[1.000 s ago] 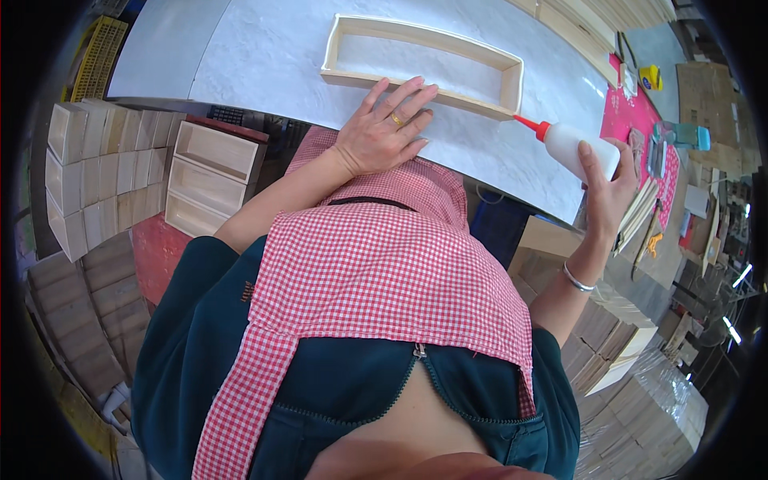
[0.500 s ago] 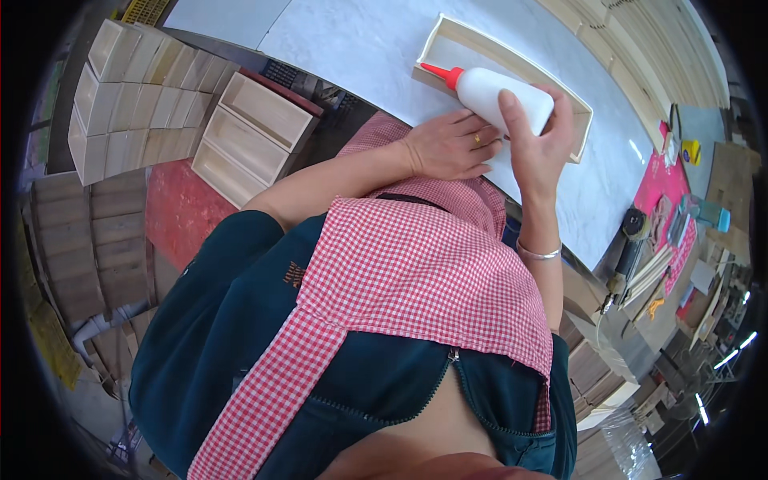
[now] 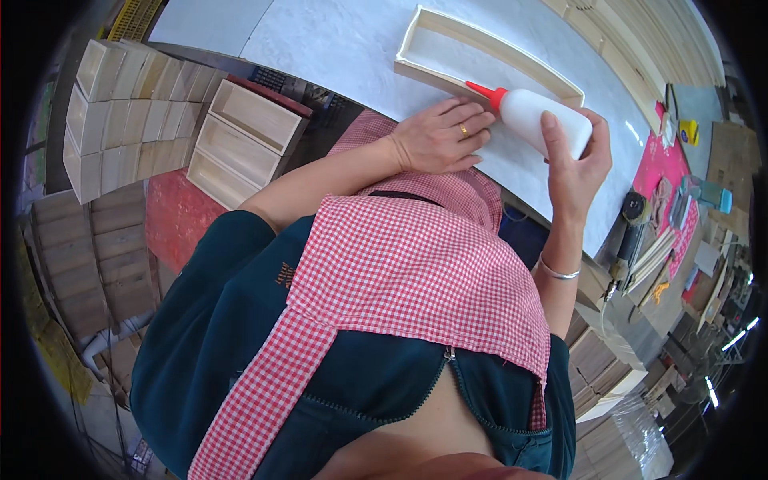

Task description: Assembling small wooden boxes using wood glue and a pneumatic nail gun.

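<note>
A white squeeze bottle [image 3: 542, 118] with a red pointed nozzle is gripped in my right hand [image 3: 578, 160], fingers wrapped round its base end. It lies tilted, nozzle toward the left. The nozzle tip is at the near long side of a pale rectangular wooden frame [image 3: 504, 40] on the table; whether it touches the wood I cannot tell. My left hand [image 3: 444, 136], with a gold ring, rests palm down by the table's near edge, just in front of the frame. Its fingers are stretched out and hold nothing. The bottle hides the frame's near right part.
Stacked wooden boxes [image 3: 120, 112] stand at the left, beside open wooden trays [image 3: 240, 140] on a red surface [image 3: 172, 212]. Long thin wooden strips [image 3: 648, 48] lie at the far right of the table [image 3: 336, 48]. A black-handled tool [image 3: 632, 228] is at the right.
My right hand has moved right with the bottle, so the nozzle sits farther along the frame's near side. My left hand remains near the table edge, and the whole view has shifted slightly.
</note>
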The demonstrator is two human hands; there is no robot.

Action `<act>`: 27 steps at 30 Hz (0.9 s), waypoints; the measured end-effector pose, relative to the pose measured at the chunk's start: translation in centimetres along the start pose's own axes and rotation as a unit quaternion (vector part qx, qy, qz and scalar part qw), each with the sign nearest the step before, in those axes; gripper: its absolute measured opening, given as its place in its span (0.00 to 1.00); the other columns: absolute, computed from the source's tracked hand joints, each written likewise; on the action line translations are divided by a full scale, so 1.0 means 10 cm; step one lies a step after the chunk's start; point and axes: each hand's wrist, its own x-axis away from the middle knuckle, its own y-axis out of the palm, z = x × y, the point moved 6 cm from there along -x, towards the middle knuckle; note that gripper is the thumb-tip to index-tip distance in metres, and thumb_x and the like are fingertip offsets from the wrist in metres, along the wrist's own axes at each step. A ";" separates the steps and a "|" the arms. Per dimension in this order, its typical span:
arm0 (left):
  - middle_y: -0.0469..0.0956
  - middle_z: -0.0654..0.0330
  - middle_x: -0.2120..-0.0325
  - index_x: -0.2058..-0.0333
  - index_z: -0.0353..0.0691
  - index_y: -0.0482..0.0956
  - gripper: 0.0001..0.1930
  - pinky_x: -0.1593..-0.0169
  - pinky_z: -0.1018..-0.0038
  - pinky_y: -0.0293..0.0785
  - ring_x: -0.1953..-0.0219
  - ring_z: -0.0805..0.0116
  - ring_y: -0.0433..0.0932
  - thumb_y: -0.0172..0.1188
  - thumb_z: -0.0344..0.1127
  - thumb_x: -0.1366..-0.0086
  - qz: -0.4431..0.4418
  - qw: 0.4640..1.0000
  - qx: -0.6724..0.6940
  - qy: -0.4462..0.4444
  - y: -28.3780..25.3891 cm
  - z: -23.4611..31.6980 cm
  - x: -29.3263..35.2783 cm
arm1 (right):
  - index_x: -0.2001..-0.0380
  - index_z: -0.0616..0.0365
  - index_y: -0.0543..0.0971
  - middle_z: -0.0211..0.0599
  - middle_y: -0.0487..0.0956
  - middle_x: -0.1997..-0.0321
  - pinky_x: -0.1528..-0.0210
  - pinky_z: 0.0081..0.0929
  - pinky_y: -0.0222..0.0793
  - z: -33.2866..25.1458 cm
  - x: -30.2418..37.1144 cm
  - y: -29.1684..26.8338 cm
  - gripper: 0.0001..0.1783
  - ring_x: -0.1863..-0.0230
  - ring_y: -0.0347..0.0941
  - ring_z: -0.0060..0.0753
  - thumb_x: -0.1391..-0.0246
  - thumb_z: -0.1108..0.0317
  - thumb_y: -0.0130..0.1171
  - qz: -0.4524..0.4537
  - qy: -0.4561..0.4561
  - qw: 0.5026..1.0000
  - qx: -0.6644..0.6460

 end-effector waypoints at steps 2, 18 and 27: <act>0.75 0.59 0.45 0.53 0.44 0.79 0.19 0.34 0.64 0.65 0.43 0.62 0.72 0.61 0.48 0.37 -0.002 1.000 -0.006 0.001 0.00 0.01 0.00 | 0.55 0.61 0.77 0.39 0.79 0.64 0.70 0.24 0.75 0.07 0.03 -0.16 0.24 0.66 0.76 0.32 0.47 0.57 0.73 0.017 0.000 1.000 0.014; 0.72 0.58 0.39 0.52 0.43 0.80 0.20 0.30 0.64 0.61 0.36 0.62 0.68 0.63 0.47 0.38 -0.037 0.999 0.006 -0.015 0.03 0.04 0.00 | 0.57 0.61 0.77 0.41 0.80 0.65 0.63 0.27 0.75 0.42 0.27 -1.23 0.24 0.66 0.76 0.33 0.48 0.59 0.75 0.118 0.066 0.986 0.095; 0.72 0.55 0.40 0.53 0.42 0.81 0.17 0.30 0.60 0.60 0.38 0.58 0.69 0.64 0.44 0.37 -0.061 0.997 0.035 -0.030 0.01 0.03 -0.08 | 0.57 0.61 0.77 0.39 0.79 0.66 0.64 0.28 0.75 0.60 0.22 -1.48 0.21 0.70 0.74 0.31 0.47 0.61 0.73 0.139 0.097 0.981 0.092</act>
